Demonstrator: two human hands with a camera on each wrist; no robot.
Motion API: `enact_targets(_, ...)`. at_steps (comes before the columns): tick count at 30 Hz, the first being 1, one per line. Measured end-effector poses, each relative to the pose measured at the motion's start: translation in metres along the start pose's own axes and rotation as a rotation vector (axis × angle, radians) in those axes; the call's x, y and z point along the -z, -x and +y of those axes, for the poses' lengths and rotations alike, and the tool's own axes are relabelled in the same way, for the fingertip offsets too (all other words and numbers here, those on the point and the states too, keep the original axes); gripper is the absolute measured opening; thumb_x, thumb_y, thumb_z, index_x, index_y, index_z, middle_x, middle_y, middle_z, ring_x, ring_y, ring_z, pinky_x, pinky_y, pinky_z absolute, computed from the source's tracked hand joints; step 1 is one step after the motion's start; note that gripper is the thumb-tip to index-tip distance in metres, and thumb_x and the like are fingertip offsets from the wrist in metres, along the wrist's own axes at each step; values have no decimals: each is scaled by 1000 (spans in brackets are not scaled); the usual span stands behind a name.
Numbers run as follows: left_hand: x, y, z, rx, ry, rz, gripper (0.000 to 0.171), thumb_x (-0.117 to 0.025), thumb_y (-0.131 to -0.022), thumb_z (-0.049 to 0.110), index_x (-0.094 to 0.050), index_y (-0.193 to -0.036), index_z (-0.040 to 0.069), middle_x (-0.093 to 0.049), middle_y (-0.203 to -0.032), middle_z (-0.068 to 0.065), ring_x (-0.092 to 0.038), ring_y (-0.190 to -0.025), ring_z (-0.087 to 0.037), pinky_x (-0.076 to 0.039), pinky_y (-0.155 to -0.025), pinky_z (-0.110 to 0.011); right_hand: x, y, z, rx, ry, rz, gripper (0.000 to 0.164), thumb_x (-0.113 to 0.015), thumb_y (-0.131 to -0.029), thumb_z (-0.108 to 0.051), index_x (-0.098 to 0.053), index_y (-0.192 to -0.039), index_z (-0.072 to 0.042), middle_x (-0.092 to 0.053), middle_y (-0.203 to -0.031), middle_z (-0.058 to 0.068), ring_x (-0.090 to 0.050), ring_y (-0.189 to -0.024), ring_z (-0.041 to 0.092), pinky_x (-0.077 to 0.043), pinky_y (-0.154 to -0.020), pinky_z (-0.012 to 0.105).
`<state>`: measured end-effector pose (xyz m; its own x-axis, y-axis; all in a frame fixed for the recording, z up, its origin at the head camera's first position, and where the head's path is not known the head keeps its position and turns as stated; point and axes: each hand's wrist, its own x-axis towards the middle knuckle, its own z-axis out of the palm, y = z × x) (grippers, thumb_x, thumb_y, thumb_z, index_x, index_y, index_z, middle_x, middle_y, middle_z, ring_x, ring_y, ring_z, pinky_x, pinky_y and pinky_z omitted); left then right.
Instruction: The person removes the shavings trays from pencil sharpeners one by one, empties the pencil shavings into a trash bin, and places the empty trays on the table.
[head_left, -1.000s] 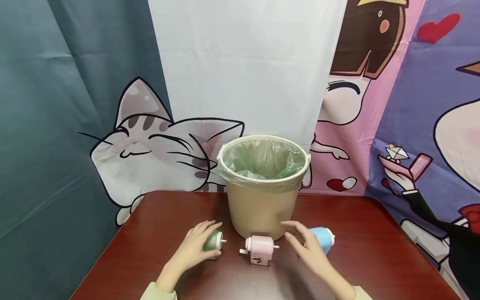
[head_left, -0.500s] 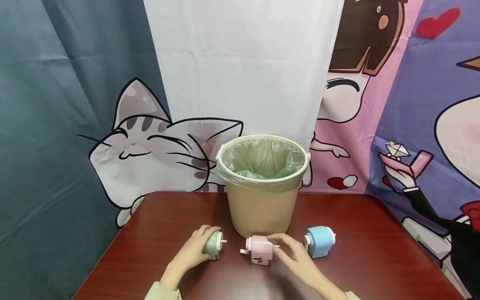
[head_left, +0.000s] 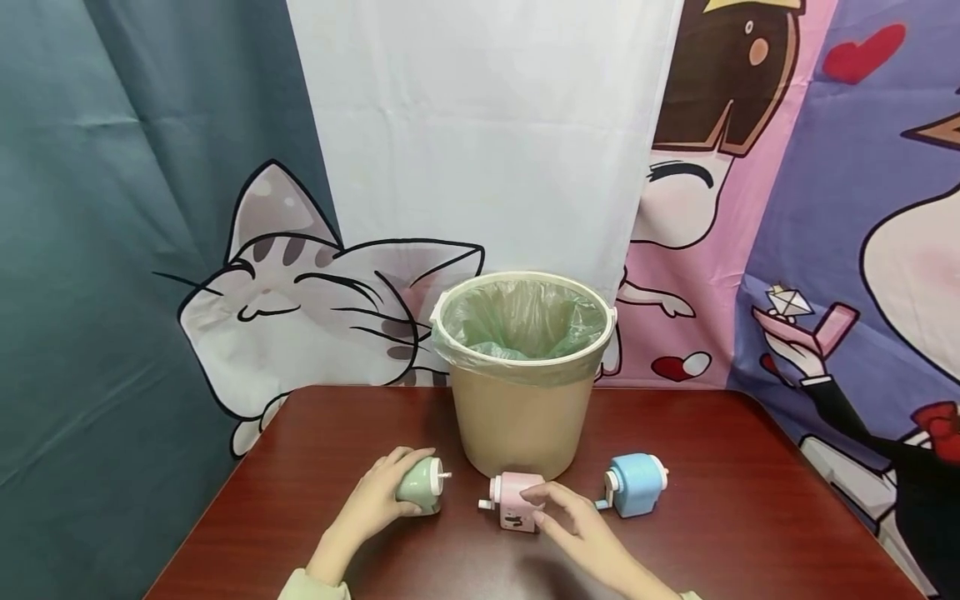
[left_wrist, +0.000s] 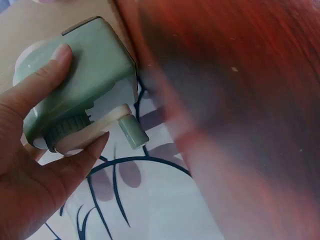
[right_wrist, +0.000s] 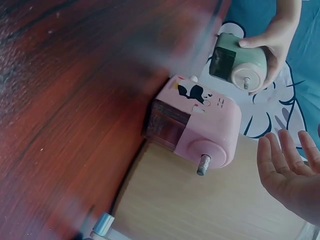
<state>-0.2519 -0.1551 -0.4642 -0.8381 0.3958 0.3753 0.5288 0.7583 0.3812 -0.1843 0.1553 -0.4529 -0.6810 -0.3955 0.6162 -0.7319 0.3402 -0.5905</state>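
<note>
Across the lower frame, on a dark red bench (head_left: 337,425), a person's left hand (head_left: 367,500), left of centre, grips a green crank sharpener (head_left: 420,487), its metal tip pointing right. At lower centre, a pink sharpener (head_left: 513,500) with a panda print stands upright in front of a beige bin (head_left: 517,417) lined with a green bag (head_left: 525,321). The right hand (head_left: 581,533), relaxed with fingers parted, hovers just beside it. Farther right, a blue sharpener (head_left: 637,485) stands on the bench, crank toward the left.
</note>
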Motion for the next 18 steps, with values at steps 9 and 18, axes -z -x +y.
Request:
enact_targets(9, 9, 10, 29, -47, 96, 38, 85, -90, -49, 23, -54, -126, 33, -60, -114, 14, -55, -99, -13, -44, -80, -40, -2, 0, -5, -9, -30, -9, 25, -58, -88, 3, -61, -111, -4, -67, -105, 10, -62, -96, 12, -51, -77, 25)
enact_targets(18, 21, 20, 73, -78, 317, 36, 82, -90, -51, 17, -49, -121, 26, -54, -113, 17, -55, -93, -3, -48, -77, -25, -2, 3, -11, -2, 13, 13, 35, -65, -85, -2, -57, -118, -6, -64, -110, 11, -60, -99, 14, -51, -79, 25)
